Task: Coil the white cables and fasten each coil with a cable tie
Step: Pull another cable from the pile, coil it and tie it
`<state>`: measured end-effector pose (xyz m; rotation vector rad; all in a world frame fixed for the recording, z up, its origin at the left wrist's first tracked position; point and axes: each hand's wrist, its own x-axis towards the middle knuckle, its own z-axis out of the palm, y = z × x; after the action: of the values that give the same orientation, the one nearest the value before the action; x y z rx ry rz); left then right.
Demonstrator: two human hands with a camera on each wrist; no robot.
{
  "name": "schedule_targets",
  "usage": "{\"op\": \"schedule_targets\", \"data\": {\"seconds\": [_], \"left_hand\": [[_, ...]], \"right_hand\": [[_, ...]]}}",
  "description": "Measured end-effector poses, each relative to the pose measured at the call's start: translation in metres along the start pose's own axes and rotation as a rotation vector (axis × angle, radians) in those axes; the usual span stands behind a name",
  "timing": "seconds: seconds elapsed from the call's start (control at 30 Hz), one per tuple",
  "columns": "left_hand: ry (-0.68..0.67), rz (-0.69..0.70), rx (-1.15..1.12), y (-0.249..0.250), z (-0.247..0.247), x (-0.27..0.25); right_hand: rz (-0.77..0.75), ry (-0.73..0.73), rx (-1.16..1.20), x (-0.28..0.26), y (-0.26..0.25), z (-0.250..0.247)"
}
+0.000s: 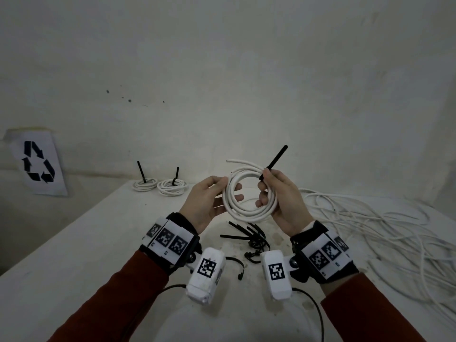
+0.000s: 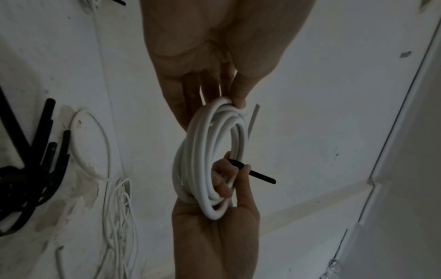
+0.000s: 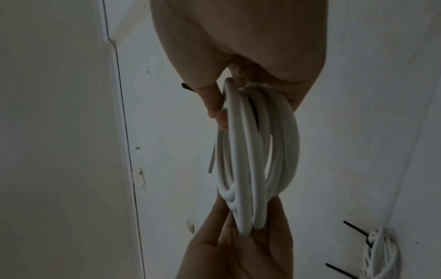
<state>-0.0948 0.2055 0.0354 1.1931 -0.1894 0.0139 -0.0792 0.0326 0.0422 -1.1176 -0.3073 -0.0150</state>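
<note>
Holding a white coil (image 1: pixel 249 193) up over the table (image 1: pixel 98 243), both hands grip it from opposite sides. The left hand (image 1: pixel 204 202) takes the coil's left edge: its thumb presses on the outer turns while the fingers reach behind and show through the ring. From the left wrist view the thumb tip sits on the top of the bundle and the fingers lie along its far side. The right hand (image 1: pixel 278 196) has its fingers curled through the ring round the coil's right edge, and between thumb and forefinger it pinches a black tie (image 1: pixel 274 161) that stands up and to the right, its free end clear of the coil. One loose end of the cable (image 1: pixel 240 161) sticks out to the upper left of the coil.

Below the hands, on the table, lies a bunch of spare ties (image 1: pixel 246 234), with one single curled tie (image 1: pixel 238 265) nearer the person. At the table's far edge two finished coils (image 1: pixel 159 185) lie side by side, each bound with a black tie whose tail stands upright. To the right a loose tangle of cables (image 1: pixel 370 230) spreads over the table. A paper with a recycling sign (image 1: pixel 38 162) hangs on the wall at the left.
</note>
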Motion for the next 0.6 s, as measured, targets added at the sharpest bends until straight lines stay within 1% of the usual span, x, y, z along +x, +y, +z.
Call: {"op": "schedule_targets", "data": {"seconds": [0.1, 0.17, 0.3, 0.43, 0.47, 0.53, 0.6], "left_hand": [[0.001, -0.023, 0.006, -0.001, 0.000, 0.000], [0.005, -0.036, 0.013, -0.003, 0.000, 0.000], [0.046, -0.066, 0.036, -0.011, -0.002, 0.005], [0.118, -0.029, 0.060, -0.019, -0.002, 0.017], [0.128, 0.000, 0.099, -0.022, -0.004, 0.021], [0.145, 0.091, 0.296, -0.027, -0.010, 0.031], [0.166, 0.130, 0.496, -0.032, -0.019, 0.041]], "right_hand": [[0.048, -0.046, 0.000, 0.000, -0.003, -0.001], [0.067, -0.045, -0.006, 0.000, -0.002, -0.001], [0.113, 0.024, -0.044, 0.007, 0.006, -0.004], [0.216, 0.115, -0.030, 0.027, 0.020, -0.002], [0.263, 0.115, -0.047, 0.033, 0.023, -0.002], [0.355, 0.088, -0.139, 0.044, 0.032, 0.000], [0.395, 0.080, -0.209, 0.056, 0.039, 0.003]]}}
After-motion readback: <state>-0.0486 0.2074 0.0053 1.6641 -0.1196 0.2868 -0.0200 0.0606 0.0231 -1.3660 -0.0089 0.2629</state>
